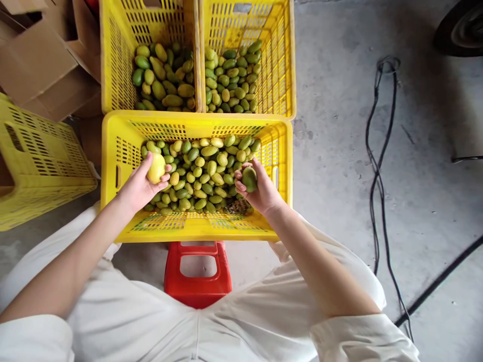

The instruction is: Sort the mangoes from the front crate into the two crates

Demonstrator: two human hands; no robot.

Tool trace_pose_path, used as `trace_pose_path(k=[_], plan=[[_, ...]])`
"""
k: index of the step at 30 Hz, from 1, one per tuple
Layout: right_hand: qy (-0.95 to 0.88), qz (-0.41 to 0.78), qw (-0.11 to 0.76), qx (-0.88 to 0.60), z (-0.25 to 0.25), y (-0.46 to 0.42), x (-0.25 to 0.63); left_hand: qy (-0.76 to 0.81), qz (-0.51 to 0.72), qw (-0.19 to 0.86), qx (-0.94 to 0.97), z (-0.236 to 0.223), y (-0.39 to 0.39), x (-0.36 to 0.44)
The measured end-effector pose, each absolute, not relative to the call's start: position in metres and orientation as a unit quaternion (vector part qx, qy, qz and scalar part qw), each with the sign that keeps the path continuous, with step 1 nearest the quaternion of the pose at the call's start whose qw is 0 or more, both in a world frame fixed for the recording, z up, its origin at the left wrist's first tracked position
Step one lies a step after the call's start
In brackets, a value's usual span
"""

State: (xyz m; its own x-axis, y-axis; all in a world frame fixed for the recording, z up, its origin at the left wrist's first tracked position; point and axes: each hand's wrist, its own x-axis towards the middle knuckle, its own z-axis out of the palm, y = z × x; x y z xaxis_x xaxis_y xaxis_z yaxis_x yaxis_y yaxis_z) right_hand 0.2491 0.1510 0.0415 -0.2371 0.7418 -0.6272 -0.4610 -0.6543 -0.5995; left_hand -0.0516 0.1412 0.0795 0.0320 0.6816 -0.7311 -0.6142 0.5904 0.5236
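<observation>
Currently, the left hand (144,184) is curled around a yellow fruit (156,168), above the left part of the front crate (196,235); the right hand (263,192) is likewise closed around a green fruit (249,179), above the right part of the same crate; under them, many loose fruits (211,167), green and yellowish, lie in this crate; behind it stand the left rear crate (113,75) and the right rear crate (279,65), both containing further fruits (233,80).
</observation>
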Motion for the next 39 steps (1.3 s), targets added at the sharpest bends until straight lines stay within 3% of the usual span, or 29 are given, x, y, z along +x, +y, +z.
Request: trace_pose_path(k=[17, 28, 39], plan=[[-0.229, 0.754, 0.385, -0.481, 0.047, 0.152, 0.244, 0.539, 0.511, 0.669, 0.016, 0.094, 0.144, -0.048], [-0.154, 0.756, 0.397, -0.497, 0.057, 0.157, 0.242, 0.557, 0.519, 0.649, -0.002, 0.089, 0.142, -0.047], [-0.159, 0.751, 0.415, -0.488, 0.053, 0.154, 0.239, 0.563, 0.462, 0.686, 0.009, 0.092, 0.143, -0.044]])
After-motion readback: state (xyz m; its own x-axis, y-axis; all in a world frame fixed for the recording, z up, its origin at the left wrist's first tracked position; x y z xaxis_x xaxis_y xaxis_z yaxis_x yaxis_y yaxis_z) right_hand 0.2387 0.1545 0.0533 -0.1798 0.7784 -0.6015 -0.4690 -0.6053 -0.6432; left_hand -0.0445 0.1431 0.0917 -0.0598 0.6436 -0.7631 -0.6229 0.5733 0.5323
